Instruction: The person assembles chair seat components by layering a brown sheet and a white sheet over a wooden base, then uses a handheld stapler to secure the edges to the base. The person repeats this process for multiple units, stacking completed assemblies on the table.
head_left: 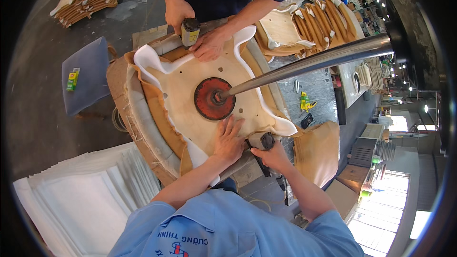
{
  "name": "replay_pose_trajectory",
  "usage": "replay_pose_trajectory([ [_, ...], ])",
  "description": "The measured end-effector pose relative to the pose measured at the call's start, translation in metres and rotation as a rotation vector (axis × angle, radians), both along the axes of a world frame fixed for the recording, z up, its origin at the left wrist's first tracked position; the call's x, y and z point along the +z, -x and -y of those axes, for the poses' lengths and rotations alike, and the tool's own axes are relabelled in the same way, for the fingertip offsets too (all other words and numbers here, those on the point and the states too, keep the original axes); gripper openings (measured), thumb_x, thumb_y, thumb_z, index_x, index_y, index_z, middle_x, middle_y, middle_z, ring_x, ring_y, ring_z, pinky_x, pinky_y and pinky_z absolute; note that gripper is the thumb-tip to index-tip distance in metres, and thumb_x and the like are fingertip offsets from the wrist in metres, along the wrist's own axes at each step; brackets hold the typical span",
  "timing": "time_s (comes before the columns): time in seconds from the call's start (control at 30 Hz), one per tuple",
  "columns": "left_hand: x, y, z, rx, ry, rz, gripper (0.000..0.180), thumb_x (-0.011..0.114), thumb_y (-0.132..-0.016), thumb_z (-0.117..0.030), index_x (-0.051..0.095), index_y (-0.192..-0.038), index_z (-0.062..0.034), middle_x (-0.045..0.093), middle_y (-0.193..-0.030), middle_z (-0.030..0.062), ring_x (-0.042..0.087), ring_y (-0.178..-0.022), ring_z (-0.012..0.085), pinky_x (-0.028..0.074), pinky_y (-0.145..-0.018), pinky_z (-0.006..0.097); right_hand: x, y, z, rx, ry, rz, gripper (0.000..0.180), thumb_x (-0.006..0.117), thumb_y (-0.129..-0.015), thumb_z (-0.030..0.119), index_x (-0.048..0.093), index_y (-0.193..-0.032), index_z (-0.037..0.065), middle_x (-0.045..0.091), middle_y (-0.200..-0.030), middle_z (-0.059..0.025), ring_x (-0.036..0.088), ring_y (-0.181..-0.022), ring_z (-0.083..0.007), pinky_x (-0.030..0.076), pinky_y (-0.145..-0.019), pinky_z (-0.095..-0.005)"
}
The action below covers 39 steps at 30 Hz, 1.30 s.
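Before me lies a plywood seat panel (185, 90) with white foam and tan upholstery fabric (154, 95) around its edges. A round red press plate (207, 101) on a metal rod rests on its middle. My left hand (229, 140) lies on the panel's near edge, fingers stretched out flat. My right hand (273, 156) grips a pneumatic staple gun (261, 141), its nose at the near right corner beside the white foam. Across from me a co-worker's hand (178, 12) holds another staple gun (191, 32); their other hand (209, 46) presses on the far edge.
The metal rod (309, 62) slants in from the upper right. Stacked white foam sheets (85, 195) stand at the left. Tan fabric pieces (318, 152) lie to the right, near small yellow-green boxes (306, 102). Upholstered panels (328, 19) are stacked behind. A blue-grey stool (85, 76) stands left.
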<state>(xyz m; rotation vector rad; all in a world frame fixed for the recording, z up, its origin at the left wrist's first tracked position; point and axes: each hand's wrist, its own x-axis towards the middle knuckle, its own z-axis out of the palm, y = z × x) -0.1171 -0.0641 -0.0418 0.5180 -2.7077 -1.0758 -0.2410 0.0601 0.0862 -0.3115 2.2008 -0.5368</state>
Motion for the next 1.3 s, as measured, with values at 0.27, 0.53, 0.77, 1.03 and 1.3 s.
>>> replay_pose_trajectory([
  [0.27,-0.008,-0.018,0.006,0.003,0.046,-0.136,0.02,0.082,-0.09,-0.032,0.085,-0.099,-0.0143,0.047,-0.169,0.0093,0.028,-0.166,0.0401,0.016,-0.135,0.063,0.004,0.006,-0.011,0.036,0.052,0.109,0.035,0.089,-0.094,0.027,0.075,-0.112,0.001,0.071,-0.076,-0.0021,0.063,-0.054,-0.0108,0.051,-0.051,-0.0306],
  [0.53,-0.005,-0.016,0.004,0.009,0.042,-0.101,0.022,0.076,-0.093,-0.028,0.084,-0.101,-0.0094,0.049,-0.167,0.0107,0.029,-0.165,0.0414,0.016,-0.135,0.063,-0.002,-0.007,0.005,0.05,0.014,0.046,0.032,0.089,-0.094,0.024,0.075,-0.113,0.001,0.069,-0.075,-0.0015,0.061,-0.053,-0.0102,0.049,-0.049,-0.0312],
  [0.77,-0.002,-0.024,0.015,-0.072,0.048,-0.052,0.025,0.073,-0.095,-0.027,0.081,-0.108,-0.0061,0.046,-0.169,0.0115,0.027,-0.166,0.041,0.016,-0.136,0.06,0.009,-0.007,0.0,0.068,-0.005,0.103,0.033,0.088,-0.094,0.024,0.075,-0.113,0.001,0.069,-0.075,-0.0025,0.062,-0.054,-0.0107,0.049,-0.049,-0.0315],
  [1.03,-0.005,-0.023,0.014,-0.066,0.013,-0.078,0.024,0.069,-0.095,-0.019,0.078,-0.106,0.0005,0.045,-0.168,0.0153,0.028,-0.166,0.0406,0.015,-0.137,0.059,0.004,-0.019,0.008,0.011,0.02,0.123,0.03,0.087,-0.096,0.025,0.072,-0.108,0.001,0.067,-0.074,-0.0012,0.059,-0.052,-0.0114,0.048,-0.049,-0.0313],
  [1.3,-0.008,-0.023,0.018,-0.022,-0.09,-0.125,0.018,0.07,-0.09,-0.012,0.078,-0.098,0.0027,0.046,-0.166,0.0181,0.03,-0.165,0.0421,0.017,-0.137,0.057,0.014,-0.023,0.008,0.054,0.054,0.163,0.028,0.086,-0.096,0.023,0.072,-0.106,0.001,0.066,-0.073,-0.001,0.059,-0.051,-0.0117,0.047,-0.048,-0.0311],
])
